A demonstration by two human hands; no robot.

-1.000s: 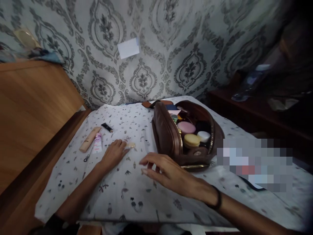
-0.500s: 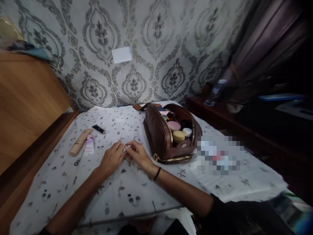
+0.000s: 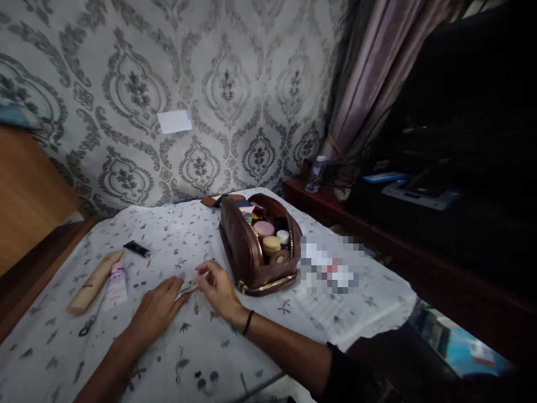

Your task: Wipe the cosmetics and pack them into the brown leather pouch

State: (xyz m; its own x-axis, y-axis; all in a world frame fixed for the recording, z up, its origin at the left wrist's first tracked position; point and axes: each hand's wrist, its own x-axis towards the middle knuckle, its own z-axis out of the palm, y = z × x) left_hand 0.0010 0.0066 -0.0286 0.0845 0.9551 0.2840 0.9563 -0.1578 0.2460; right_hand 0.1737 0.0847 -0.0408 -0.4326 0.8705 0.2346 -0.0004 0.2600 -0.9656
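Both my hands are over the patterned white cloth (image 3: 168, 221), in front of the open brown bag (image 3: 241, 240). A small, thin pale item (image 3: 191, 287) spans the gap between them; it is too small to identify. My left hand (image 3: 157, 308) is palm down with its fingers together around one end. My right hand (image 3: 220, 291), with a dark band on the wrist, pinches at the other end. Round containers, pink (image 3: 264, 228), yellow (image 3: 271, 244) and white (image 3: 282, 237), show inside the bag.
Left of my hands lie a beige tube (image 3: 93, 284), a white and purple tube (image 3: 116, 285), a small black tube (image 3: 137, 248) and a dark looped item (image 3: 87, 326). A clear bottle (image 3: 316, 174) stands on the reddish ledge at the right. A pixelated patch is beside the bag.
The camera view has swung right, so the bag and tubes appear further left. My hands have drawn slightly apart, and the thin pale item between them is more visible.
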